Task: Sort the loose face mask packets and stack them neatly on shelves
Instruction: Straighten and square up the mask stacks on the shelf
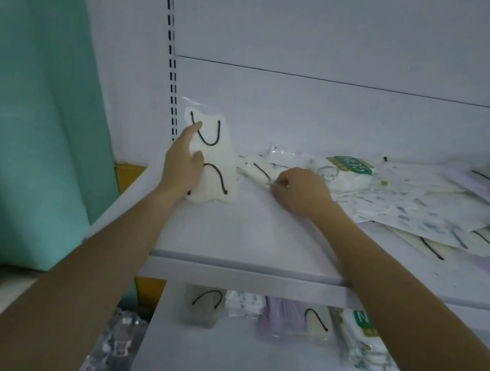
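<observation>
A cream mask packet with black ear loops (218, 165) lies at the left end of the white upper shelf (261, 238). My left hand (182, 163) rests flat on its left side with fingers straight. My right hand (298, 190) has curled fingers pinching the corner of a second cream packet (255, 169) just right of the first. A loose heap of mask packets (425, 206), white, printed, lilac and cream, spreads over the right part of the shelf, with a green-labelled packet (349, 169) at its back.
The lower shelf (241, 369) carries a row of sorted stacks (280, 321): grey, printed, lilac, cream and green-labelled. A teal curtain (29, 89) hangs at the left. The slotted upright (170, 47) stands beside the back panel. Dark packets (114, 350) lie below at the left.
</observation>
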A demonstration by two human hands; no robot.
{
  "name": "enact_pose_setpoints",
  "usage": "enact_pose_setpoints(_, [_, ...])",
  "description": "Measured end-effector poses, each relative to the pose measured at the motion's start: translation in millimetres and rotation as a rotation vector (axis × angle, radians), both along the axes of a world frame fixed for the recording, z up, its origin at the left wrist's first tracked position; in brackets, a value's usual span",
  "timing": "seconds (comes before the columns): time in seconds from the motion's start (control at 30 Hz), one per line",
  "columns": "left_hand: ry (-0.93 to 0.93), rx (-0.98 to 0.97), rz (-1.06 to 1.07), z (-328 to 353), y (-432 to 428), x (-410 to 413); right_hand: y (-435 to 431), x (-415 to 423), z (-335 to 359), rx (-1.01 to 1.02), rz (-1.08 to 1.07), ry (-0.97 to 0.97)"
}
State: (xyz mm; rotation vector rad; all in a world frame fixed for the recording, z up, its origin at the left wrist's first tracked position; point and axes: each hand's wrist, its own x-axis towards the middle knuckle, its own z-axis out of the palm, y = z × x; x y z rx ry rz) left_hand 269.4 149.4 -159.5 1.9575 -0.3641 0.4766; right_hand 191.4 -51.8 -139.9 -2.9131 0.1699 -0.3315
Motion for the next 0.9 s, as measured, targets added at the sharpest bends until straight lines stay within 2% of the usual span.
enact_pose_setpoints(0.1, [0.004,-0.026,0.058,-1,0,1,-5,15,24,0.272,-0.105,-0.085])
enact_pose_setpoints(0.2, [0.126,-0.200,-0.020,4,-3,-1,6,30,44,0.692,-0.126,-0.247])
enact_pose_setpoints(0.27, [0.245,-0.326,-0.127,11,-6,-3,26,35,39,0.964,-0.005,-0.218])
enact_pose_setpoints(0.33, [0.275,-0.355,-0.199,11,-8,-4,48,36,22,1.072,0.150,-0.065])
enact_pose_setpoints(0.4, [0.232,-0.207,-0.183,6,-8,-1,59,39,9,1.018,0.251,0.004])
enact_pose_setpoints(0.5, [0.201,-0.069,-0.057,-2,-2,5,49,47,7,0.894,0.196,-0.106])
enact_pose_setpoints(0.6, [0.151,-0.139,0.026,-3,3,8,26,48,-3,0.393,0.053,-0.031])
enact_pose_setpoints(0.67, [0.151,-0.160,0.084,-2,5,11,20,46,-10,0.168,-0.020,0.046])
enact_pose_setpoints(0.8, [0.179,-0.113,0.160,-4,8,13,16,45,-11,0.031,-0.101,0.083])
enact_pose_setpoints(0.9, [0.190,-0.105,0.172,-5,9,13,12,46,-12,0.024,-0.136,0.147])
